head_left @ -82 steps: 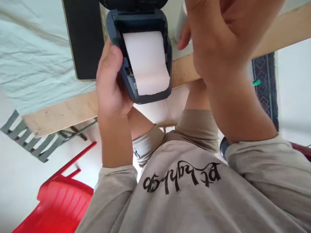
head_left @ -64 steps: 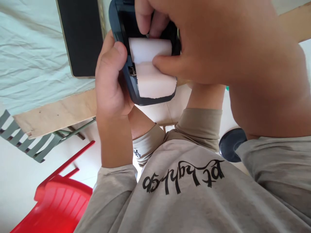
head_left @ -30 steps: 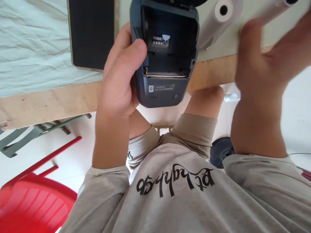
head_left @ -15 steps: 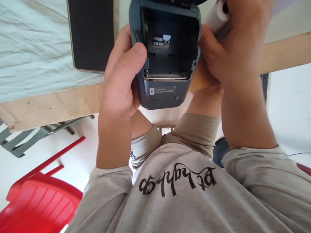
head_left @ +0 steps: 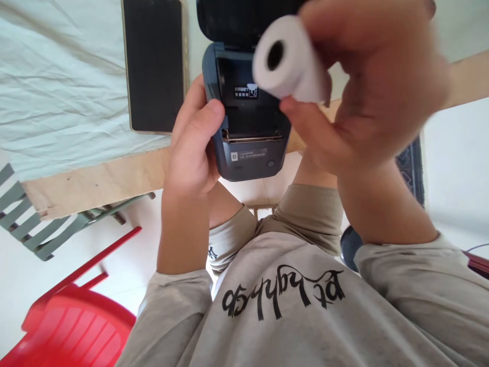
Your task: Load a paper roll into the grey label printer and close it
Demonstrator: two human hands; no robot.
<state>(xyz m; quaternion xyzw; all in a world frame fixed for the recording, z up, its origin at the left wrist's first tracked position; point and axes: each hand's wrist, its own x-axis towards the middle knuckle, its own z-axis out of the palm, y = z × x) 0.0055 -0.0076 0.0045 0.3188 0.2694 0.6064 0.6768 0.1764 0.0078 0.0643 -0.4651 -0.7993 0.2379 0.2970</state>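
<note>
A dark blue label printer (head_left: 252,159) with its black lid (head_left: 233,23) swung up is held by my left hand (head_left: 194,137), the thumb on its left rim. Its paper bay shows a small printed sticker and a metal bar, with a power button below. Between thumb and fingers, my right hand (head_left: 374,86) grips a white paper roll (head_left: 294,63) with a dark hollow core. The roll is in front of the bay's upper right side and hides part of it; whether the two touch I cannot tell.
A dark tablet or large phone (head_left: 155,66) lies on the cloth-covered table (head_left: 69,97), left of the printer. The table's wooden edge (head_left: 103,176) runs across. Below left are a red plastic chair (head_left: 84,321) and a green slatted seat (head_left: 57,232).
My right hand has left the printer's right side and brought the paper roll up and left over the bay. The printer sits slightly lower, and more of the raised lid shows.
</note>
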